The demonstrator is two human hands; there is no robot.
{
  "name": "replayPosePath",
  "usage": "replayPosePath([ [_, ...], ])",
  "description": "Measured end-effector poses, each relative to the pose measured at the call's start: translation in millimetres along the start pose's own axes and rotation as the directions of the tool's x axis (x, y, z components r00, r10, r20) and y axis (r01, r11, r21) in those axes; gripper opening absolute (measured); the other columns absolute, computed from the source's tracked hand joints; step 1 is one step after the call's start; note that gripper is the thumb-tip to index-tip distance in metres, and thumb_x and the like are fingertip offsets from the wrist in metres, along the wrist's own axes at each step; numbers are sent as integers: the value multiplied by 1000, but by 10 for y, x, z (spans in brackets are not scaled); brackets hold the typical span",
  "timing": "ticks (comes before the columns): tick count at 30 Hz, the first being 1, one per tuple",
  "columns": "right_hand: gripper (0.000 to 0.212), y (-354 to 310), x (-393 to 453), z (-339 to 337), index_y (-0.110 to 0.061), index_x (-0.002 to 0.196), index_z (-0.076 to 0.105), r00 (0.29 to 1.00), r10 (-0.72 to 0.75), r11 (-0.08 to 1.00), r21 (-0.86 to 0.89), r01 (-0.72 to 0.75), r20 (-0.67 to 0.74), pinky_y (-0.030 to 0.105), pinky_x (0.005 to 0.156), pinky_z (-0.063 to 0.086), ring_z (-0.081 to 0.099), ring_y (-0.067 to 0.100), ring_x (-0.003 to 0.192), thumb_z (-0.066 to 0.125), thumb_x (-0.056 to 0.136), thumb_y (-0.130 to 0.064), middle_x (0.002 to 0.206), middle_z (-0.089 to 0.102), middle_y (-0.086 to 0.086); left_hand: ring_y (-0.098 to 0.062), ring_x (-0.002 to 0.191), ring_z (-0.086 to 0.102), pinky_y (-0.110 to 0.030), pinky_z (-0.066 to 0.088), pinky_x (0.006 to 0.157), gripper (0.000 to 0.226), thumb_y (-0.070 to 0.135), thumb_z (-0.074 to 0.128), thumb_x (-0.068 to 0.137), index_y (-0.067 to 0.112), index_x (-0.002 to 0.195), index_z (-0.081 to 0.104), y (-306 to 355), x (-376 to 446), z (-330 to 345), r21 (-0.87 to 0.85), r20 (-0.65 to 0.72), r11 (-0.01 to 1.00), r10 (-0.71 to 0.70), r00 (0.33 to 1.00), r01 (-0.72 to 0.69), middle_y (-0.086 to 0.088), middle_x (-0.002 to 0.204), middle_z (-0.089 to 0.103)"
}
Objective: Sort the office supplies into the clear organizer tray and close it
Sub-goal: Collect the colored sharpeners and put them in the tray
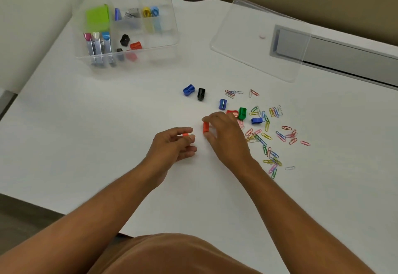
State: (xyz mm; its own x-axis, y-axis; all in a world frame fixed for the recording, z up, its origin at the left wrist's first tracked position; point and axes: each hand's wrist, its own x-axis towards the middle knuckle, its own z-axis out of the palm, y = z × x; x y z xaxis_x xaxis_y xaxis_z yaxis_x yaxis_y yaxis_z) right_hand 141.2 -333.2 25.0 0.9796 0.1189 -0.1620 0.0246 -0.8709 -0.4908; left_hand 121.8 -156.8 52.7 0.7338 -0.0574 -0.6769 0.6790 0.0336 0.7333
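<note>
Clear glossy plastic tray (172, 36) and lid (247, 36) — matt white tabletop (107, 123)

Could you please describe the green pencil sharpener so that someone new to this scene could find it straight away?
Start at the scatter of coloured paper clips on the white table, right of the right hand. At its upper left edge stands the green sharpener, between a red one and a blue one. It is the only green sharpener.
</note>
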Motion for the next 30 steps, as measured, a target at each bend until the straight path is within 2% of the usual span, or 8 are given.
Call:
replayPosePath([
  [3,40,-140,-241,-11,-27,131,62,999,-16,970,242,27,-47,14,91,43,53,6,107,73,93,-27,129,63,-8,-28,102,77,-40,62,93,38,20,77,92,15,129,70,-12,-2,-6,-58,77,998,8,997,-3,-14,112,78],
  [6,47,-216,-460,-39,-31,135,56,998,-63,949,310,54,19,5,81,36,50,0,96,74,92,-29,126,62,-13,-32,101,77,-40,63,90,36,12,79,90,11,126,72,-72,-29,-10,-44,130,999,33,991,-28,-13,113,78],
  [9,53,-17,-448,-195,-35,136,56,999,-31,962,274,20,37,8,82,38,54,2,97,79,88,-34,124,61,-17,-30,92,78,-35,64,85,33,9,81,87,10,119,74,-129,-34,-1,-30,71,1000,2,997,1,-19,112,76],
  [13,39,522,-279,-420,-24,130,65,950,183,981,112,-159,-253,32,101,47,53,20,118,72,94,-14,132,64,-2,-24,82,75,-33,64,78,29,12,81,87,10,115,74,-120,-32,38,7,61,1000,-23,998,23,-19,107,76],
  [16,43,750,-163,-459,-24,140,59,928,315,947,0,-321,-197,37,108,44,50,28,129,65,99,-10,138,60,5,-24,82,75,-33,63,76,28,14,80,88,12,116,74,-87,-45,85,44,95,998,-46,994,42,-18,109,76],
  [22,39,685,-71,-536,-25,136,61,921,315,948,114,-297,-228,20,94,40,57,14,108,69,98,-21,118,59,-3,-24,82,75,-29,62,72,27,11,80,88,12,114,75,-62,-74,72,61,101,998,-32,994,26,-19,111,75],
  [25,26,568,68,-538,-19,122,70,942,239,969,121,-215,-235,17,92,34,55,15,113,70,96,-19,118,67,-2,-25,83,75,-30,63,74,26,10,80,88,11,114,74,-85,-82,18,44,91,999,-22,996,19,-22,112,74],
  [30,18,527,232,-406,-16,110,72,950,283,958,98,-271,-134,19,91,40,56,18,117,75,92,-15,128,58,1,-24,83,75,-31,64,75,26,9,79,89,10,114,74,-105,-109,-69,8,79,1000,2,997,-3,-23,113,74],
])
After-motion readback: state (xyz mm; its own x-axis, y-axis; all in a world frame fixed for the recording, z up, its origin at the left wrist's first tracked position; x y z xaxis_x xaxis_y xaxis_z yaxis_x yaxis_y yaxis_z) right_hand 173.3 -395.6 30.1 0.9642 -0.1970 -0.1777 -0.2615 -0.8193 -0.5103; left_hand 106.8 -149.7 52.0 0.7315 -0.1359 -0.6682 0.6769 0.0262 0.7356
